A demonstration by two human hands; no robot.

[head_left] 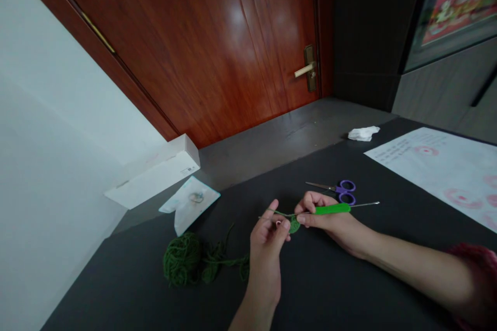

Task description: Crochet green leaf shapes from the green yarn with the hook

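Between thumb and fingers, my left hand (269,235) pinches a small green crochet piece (294,224), its index finger raised with yarn running over it. My right hand (320,212) grips a crochet hook (333,209) by its bright green handle; one metal end points right, the other reaches the piece. A small pink bit shows at my left fingers, too small to name. To the left lies a dark green yarn ball (182,259), with loose tangled yarn (217,261) trailing toward my left hand.
Purple-handled scissors (345,191) lie just beyond my right hand. A printed sheet (438,170) rests at the right, near a crumpled white tissue (363,133). At the left are a clear packet (196,201) and a long white box (159,170) by the wall. A wooden door (217,36) stands behind.
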